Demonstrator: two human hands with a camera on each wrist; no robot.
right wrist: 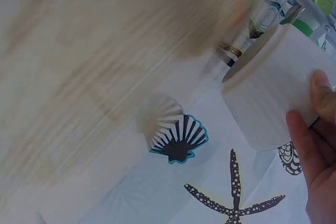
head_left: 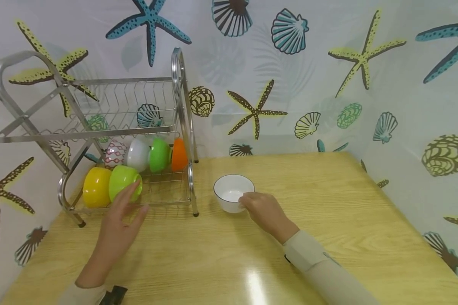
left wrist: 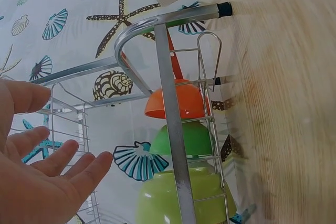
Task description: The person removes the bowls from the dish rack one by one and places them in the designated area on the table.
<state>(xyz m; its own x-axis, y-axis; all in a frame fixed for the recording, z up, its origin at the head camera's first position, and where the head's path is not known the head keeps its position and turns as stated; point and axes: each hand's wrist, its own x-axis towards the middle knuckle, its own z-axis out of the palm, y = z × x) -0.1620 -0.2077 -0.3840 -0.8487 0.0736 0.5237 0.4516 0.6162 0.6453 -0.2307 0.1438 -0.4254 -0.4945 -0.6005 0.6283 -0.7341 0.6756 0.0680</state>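
White bowl (head_left: 232, 194) pinched in our right hand (head_left: 266, 213) beside the rack's (head_left: 99, 134) right edge; our left hand (head_left: 117, 230) spreads empty. Likely mid-carry, we next need a level grip.

The person wears pale cream-beige sleeves that end near the wrists. The right sleeve (head_left: 333, 277) is plain, with a broad cuff (head_left: 302, 250) set off by a seam and a small greyish-green mark (head_left: 331, 258) beside it; a black sliver (head_left: 287, 258) shows under the cuff's edge. Of the left sleeve (head_left: 80, 295) only the end appears, next to a black, angular piece (head_left: 113, 295) (too small to make out in detail). The left hand (head_left: 116, 233) and right hand (head_left: 266, 213) are bare.
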